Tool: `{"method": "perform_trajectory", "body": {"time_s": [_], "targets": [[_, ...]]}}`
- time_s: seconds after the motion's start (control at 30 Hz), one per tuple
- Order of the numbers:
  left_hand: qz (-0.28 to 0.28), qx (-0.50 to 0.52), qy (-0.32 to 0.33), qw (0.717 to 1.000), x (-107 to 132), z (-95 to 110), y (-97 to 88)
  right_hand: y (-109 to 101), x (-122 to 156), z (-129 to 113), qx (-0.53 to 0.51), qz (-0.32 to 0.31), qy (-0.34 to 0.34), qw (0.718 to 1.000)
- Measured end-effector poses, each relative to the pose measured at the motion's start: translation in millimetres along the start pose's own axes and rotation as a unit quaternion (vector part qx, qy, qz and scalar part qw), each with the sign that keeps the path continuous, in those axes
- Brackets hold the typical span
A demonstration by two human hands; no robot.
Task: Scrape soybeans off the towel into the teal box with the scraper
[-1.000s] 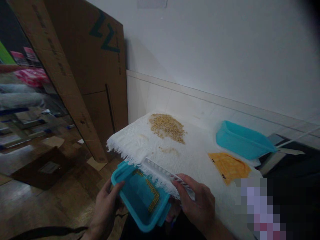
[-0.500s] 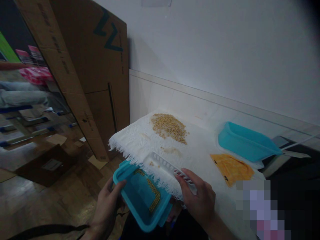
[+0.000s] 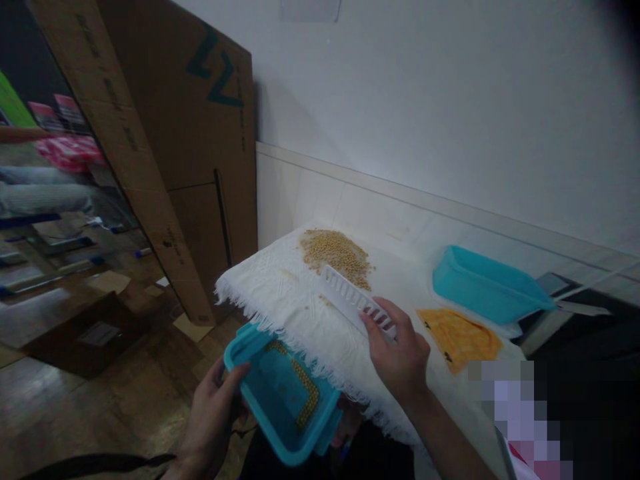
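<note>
Left hand (image 3: 213, 403), front-left of the bean pile (image 3: 334, 252): fingers grasping the rim of a blue container (image 3: 275, 400), thumb over the edge. Container is in front of the pile, just below the fringe of the white cloth (image 3: 270, 293), some loose beans (image 3: 307, 400) in it. Best held level and tight to the fringe, so nothing drops through a gap. Cloth lies under the pile; creases could trap beans, so short, low strokes look wise. White slotted scraper (image 3: 345, 303) at the pile's near side, tip overlapping its edge in view; contact unclear. Right hand (image 3: 403, 353), front-right of the pile: fingers grasping the scraper's near end. Edge flat, small loads, slow pull seems best. Orange item (image 3: 460, 333) and second blue bin (image 3: 487, 287) right of the pile.
</note>
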State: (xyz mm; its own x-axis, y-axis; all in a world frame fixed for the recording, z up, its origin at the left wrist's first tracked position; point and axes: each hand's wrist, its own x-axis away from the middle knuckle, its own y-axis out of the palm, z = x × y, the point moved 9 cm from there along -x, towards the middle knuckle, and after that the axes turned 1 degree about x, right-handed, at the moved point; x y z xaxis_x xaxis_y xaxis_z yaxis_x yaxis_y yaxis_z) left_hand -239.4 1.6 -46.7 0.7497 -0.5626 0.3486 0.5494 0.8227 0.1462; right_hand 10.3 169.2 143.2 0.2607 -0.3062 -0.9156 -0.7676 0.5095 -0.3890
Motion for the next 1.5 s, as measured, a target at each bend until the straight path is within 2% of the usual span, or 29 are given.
{"method": "perform_trajectory", "body": {"time_s": [0.13, 0.3, 0.53, 0.93, 1.1, 1.37, 1.5], "targets": [[0.003, 0.002, -0.002, 1.000, 1, 2, 0.6, 20, -4, 5, -0.004, -0.030, -0.004, 1.000], [-0.002, 0.016, -0.006, 1.000, 1, 0, 1.1, 31, 0, 0, -0.008, -0.048, -0.011, 0.999], [0.007, 0.024, -0.001, 1.000, 3, 1, 1.5, 33, 6, 11, -0.010, -0.059, 0.020, 0.998], [-0.001, 0.007, -0.005, 1.000, -1, -3, -1.9, 27, 4, -7, -0.044, -0.053, -0.009, 0.998], [0.005, -0.003, 0.003, 1.000, -1, -3, -2.3, 27, 9, -9, -0.043, -0.062, 0.004, 0.997], [-0.003, 0.001, 0.004, 1.000, -5, -7, -4.1, 19, 17, -15, -0.073, -0.043, -0.009, 0.996], [-0.008, 0.004, 0.004, 1.000, -7, -6, -4.2, 16, 23, -10, -0.084, -0.030, 0.018, 0.996]]}}
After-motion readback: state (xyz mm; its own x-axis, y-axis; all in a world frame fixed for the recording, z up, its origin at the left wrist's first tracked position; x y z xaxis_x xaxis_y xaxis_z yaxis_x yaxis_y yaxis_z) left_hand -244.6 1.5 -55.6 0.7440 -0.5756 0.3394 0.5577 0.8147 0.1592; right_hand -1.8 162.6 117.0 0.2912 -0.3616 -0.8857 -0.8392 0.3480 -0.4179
